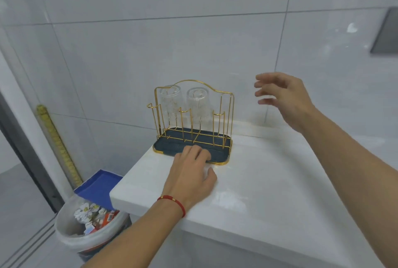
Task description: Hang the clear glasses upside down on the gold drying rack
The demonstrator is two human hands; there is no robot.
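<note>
The gold drying rack (221,95) with a dark blue tray (170,145) stands at the back of a white ledge, against the tiled wall. Two clear glasses hang upside down on its rear prongs: one on the left (170,101), one in the middle (198,104). The front prongs and the right rear prong are bare. My left hand (191,170) rests on the ledge with its fingertips on the tray's front rim. My right hand (284,99) hovers to the right of the rack, fingers spread, holding nothing.
The white ledge (269,181) stretches right and toward me. Below its left end stands a white bin (90,233) full of rubbish, with a blue board (99,185) behind it. A glass partition (25,95) closes the left side. A grey panel (385,35) hangs on the wall at far right.
</note>
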